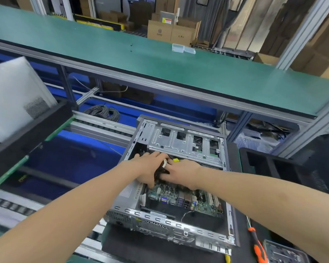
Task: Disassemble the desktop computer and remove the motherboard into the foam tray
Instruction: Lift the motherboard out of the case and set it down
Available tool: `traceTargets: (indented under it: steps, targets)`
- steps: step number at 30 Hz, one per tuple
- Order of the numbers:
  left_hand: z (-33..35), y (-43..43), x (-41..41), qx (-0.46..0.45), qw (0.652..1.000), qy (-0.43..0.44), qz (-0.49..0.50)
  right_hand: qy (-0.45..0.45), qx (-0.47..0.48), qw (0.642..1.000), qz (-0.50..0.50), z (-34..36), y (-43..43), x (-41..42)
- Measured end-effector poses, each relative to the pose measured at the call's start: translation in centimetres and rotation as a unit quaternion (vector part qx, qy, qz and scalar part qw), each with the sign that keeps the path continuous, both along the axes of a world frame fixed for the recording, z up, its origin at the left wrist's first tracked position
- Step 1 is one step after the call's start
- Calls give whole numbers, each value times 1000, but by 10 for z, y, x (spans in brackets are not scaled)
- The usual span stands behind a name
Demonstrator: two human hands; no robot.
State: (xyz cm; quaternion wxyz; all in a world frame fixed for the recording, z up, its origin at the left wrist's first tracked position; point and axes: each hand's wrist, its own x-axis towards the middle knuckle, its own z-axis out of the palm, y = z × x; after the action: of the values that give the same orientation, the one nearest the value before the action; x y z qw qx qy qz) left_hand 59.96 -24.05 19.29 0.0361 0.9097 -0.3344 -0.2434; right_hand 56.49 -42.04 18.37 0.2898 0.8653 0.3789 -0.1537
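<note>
An open desktop case (167, 223) lies on its side in front of me, with its silver drive cage (186, 141) at the far end. The green motherboard (180, 198) sits inside on the case floor, its rear ports facing me. Both hands reach into the middle of the case above the board. My left hand (148, 168) and my right hand (179, 172) meet over a bundle of dark cables with a white connector (164, 163); fingers curl round the bundle. A yellow connector (176, 160) shows just beyond my right hand.
A black foam tray (285, 164) stands at the right of the case. An orange-handled screwdriver (257, 245) lies at the lower right beside a small parts box (281, 253). At the left, a black foam tray (27, 133) holds a bagged panel. A green shelf (160, 59) spans overhead.
</note>
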Motion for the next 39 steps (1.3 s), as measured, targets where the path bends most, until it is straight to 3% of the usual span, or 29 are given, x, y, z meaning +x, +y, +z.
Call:
traceTargets:
  steps: [6,12,18,27,39]
  targets:
    - [7,15,10,-99,991,87,-6,50,45,998,-14,16,-13,3]
    - [2,27,13,-159,983,95,-12,68,77,994,-36,28,-19,1]
    - [-2,31,16,-162,982,95,-22,65,92,992,-58,32,-16,-2]
    - [-4,28,17,-188,978,85,-17,2,29,999,20,31,-3,-7]
    - [3,38,14,-202,973,107,-31,20,54,998,1,40,-8,-8]
